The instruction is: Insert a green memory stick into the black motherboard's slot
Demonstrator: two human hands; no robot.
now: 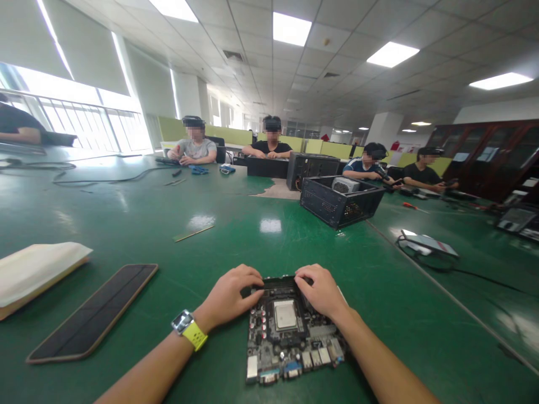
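A motherboard [275, 350] lies flat on the green tabletop in front of me, its metal ports facing me. A square silver processor [285, 315] sits in the socket near its middle. Along the board's far edge runs a dark strip [278, 283], where the memory slots appear to be. My left hand [234, 294] curls around the far left corner, thumb and fingers closed on the edge. At the far right corner my right hand [322, 292] grips in the same way, covering part of the board. Exactly what the fingertips press on is partly hidden.
Left of me lie a dark flat phone-like slab [95, 314] and a pale padded packet [40, 272]. A thin stick [194, 233] lies ahead. Farther back stands an open computer case [324, 205]. A cabled device [427, 244] rests at right. Several people sit across the table.
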